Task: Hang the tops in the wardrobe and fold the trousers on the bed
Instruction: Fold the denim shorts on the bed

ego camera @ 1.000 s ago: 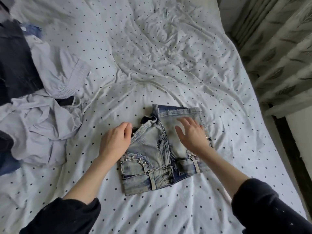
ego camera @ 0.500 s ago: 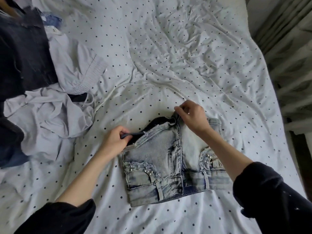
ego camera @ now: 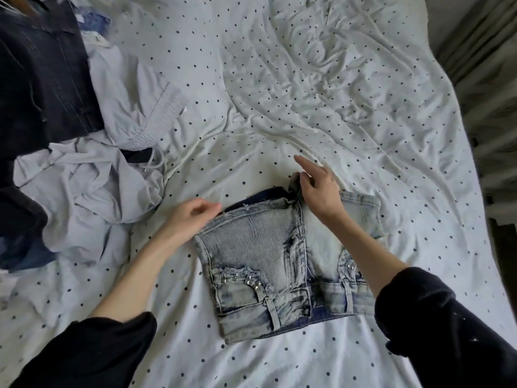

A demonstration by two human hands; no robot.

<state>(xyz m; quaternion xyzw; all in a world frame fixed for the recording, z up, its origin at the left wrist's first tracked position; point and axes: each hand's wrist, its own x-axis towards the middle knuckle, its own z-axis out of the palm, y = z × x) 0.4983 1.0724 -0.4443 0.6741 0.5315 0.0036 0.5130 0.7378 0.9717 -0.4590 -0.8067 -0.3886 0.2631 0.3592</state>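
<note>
denim shorts (ego camera: 260, 256) flat on bed (ego camera: 307, 93); left hand (ego camera: 193, 217) and right hand (ego camera: 319, 191) pinch far hem.

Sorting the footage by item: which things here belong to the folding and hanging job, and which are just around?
Job:
denim shorts
left hand
right hand
pale grey clothes
dark denim garment

Around:
dotted sheet
curtain

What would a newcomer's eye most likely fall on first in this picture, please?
Probably the pale acid-washed denim shorts lying on the dotted bedsheet, low in the middle. The left hand touches their far left corner and the right hand pinches the far edge near the centre seam. A heap of grey and dark clothes fills the left side.
</note>
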